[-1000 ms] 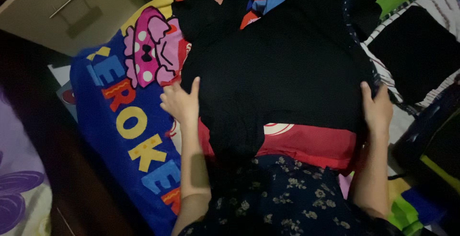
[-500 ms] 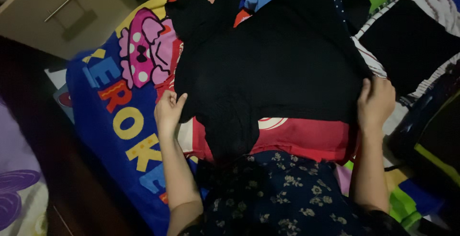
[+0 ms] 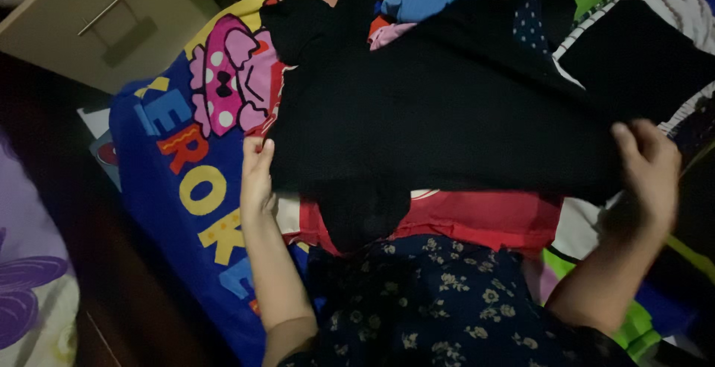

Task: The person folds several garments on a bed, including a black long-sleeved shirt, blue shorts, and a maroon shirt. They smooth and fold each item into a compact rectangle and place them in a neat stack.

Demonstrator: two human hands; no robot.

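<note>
- Black garment (image 3: 439, 114) spread over the red cloth (image 3: 484, 222) and blue cartoon blanket (image 3: 186, 188).
- Right hand (image 3: 648, 173) now lifted rightward since a second ago, fingers pinching the garment's right edge, raising it.
- Left hand (image 3: 257, 177) gripping the left edge.

Black garment (image 3: 447, 114): matt, soft cloth. Blanket (image 3: 171, 211) under it: fuzzy fleece w/ bright print. Drawer front (image 3: 67, 32) left of blanket: smooth pale wood, metal handle (image 3: 104, 11).
</note>
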